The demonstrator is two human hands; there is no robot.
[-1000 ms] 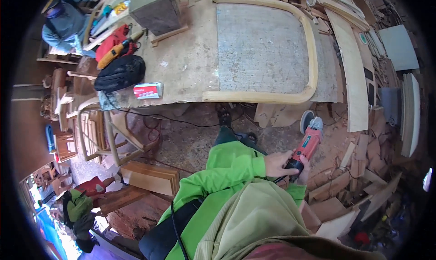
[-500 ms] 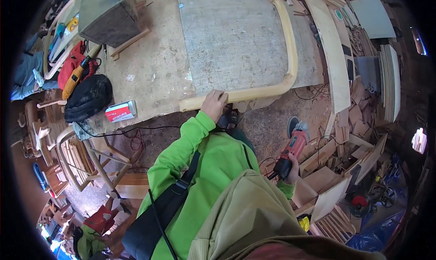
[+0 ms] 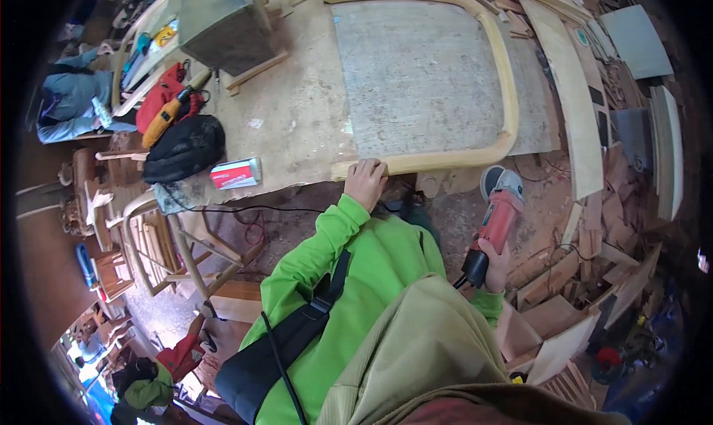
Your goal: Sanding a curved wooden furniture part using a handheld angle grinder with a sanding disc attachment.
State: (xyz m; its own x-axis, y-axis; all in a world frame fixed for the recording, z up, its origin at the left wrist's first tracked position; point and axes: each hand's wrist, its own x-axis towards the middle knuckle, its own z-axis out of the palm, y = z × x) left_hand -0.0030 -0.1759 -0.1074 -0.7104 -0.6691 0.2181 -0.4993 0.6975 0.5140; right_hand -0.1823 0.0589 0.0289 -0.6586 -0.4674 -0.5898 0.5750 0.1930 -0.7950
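A pale, U-shaped bent wooden frame [image 3: 507, 91] lies on the workbench, its smooth bar curving round at the right. My left hand [image 3: 365, 184] is closed over the near bar, close to that bar's left end. In my right hand [image 3: 493, 263], off the bench's near edge, is a red angle grinder [image 3: 501, 216] with a dark rear grip. Its round disc [image 3: 491, 181] points up toward the frame's near right corner, apart from the wood. I cannot tell whether the disc is spinning.
On the bench [image 3: 290, 135] are a grey block [image 3: 226, 28], a yellow drill [image 3: 165, 119], a black bag [image 3: 186, 149] and a red-and-white box [image 3: 236, 174]. Boards [image 3: 568, 106] and offcuts lie right. A dark cable [image 3: 275, 209] hangs below the edge; a chair frame [image 3: 178, 250] stands left.
My right hand has brought the grinder up and closer to the frame. My left hand has slid along the near bar toward its left end. The whole view has shifted slightly.
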